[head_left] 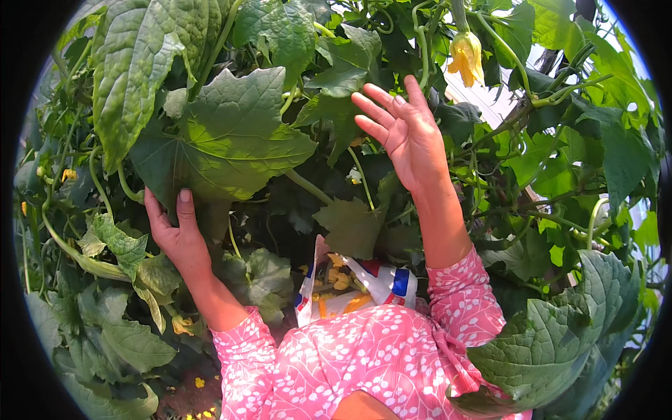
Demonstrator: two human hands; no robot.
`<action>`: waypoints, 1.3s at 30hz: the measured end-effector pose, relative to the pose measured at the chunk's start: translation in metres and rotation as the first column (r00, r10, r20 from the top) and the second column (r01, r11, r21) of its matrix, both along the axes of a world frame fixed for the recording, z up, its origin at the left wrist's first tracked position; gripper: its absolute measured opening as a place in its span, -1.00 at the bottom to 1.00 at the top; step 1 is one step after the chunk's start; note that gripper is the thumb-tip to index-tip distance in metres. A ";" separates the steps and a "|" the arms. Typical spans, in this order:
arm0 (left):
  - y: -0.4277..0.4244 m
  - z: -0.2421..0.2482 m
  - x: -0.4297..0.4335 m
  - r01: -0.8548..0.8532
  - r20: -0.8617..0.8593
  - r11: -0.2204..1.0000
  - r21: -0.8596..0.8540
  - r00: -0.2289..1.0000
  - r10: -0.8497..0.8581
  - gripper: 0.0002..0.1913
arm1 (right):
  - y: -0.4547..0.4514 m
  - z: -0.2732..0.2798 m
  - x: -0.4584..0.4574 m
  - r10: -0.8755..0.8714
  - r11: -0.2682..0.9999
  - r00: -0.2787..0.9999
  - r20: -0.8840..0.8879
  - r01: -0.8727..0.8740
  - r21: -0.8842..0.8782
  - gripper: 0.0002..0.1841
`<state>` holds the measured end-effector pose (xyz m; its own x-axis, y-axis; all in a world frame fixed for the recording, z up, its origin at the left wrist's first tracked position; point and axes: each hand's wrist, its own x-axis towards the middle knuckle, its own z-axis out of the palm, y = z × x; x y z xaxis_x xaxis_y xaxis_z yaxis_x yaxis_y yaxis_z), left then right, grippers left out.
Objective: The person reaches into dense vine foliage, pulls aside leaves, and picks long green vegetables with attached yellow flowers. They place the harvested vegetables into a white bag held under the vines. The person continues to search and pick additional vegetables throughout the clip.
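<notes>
My left hand (181, 236) is at the lower edge of a broad lobed leaf (236, 142), thumb in front and fingers partly hidden behind it. Raised among the vines, my right hand (407, 136) has its fingers apart, palm showing, with nothing in it. A wilted yellow squash-like flower (467, 60) hangs from a stem above and right of it. Against my front, below both hands, a white plastic bag (341, 302) with red and blue print holds several yellow-orange blossoms (338, 278).
Dense vines and leaves surround both arms. A thick curved stem (100, 268) runs at left, near a drooping yellow blossom (181, 324). One large leaf (546, 336) overlaps my right side. Fallen yellow petals (199, 382) dot the soil at lower left.
</notes>
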<state>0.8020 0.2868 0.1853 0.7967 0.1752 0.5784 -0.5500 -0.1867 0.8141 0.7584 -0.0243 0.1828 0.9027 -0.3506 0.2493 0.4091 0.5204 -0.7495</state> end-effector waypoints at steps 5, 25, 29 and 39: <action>0.015 0.000 0.005 -0.097 -0.009 0.989 -0.109 0.995 0.097 -0.44 | 0.000 0.002 -0.010 -0.152 0.984 0.988 0.028 0.154 -0.087 -0.11; 0.006 -0.001 -0.007 -0.149 -0.037 0.988 -0.045 0.988 0.148 -0.44 | 0.087 -0.046 0.037 -0.005 0.680 1.000 -0.001 0.002 -0.733 -0.27; 0.000 -0.002 -0.008 -0.165 -0.025 0.986 -0.035 0.986 0.164 -0.44 | 0.100 -0.048 0.032 0.041 0.605 0.996 -0.075 -0.084 -0.792 -0.35; -0.021 -0.017 -0.021 0.020 -0.142 0.994 0.103 0.990 -0.005 -0.38 | 0.130 -0.047 0.009 0.250 0.563 0.968 0.032 -0.119 -0.818 -0.45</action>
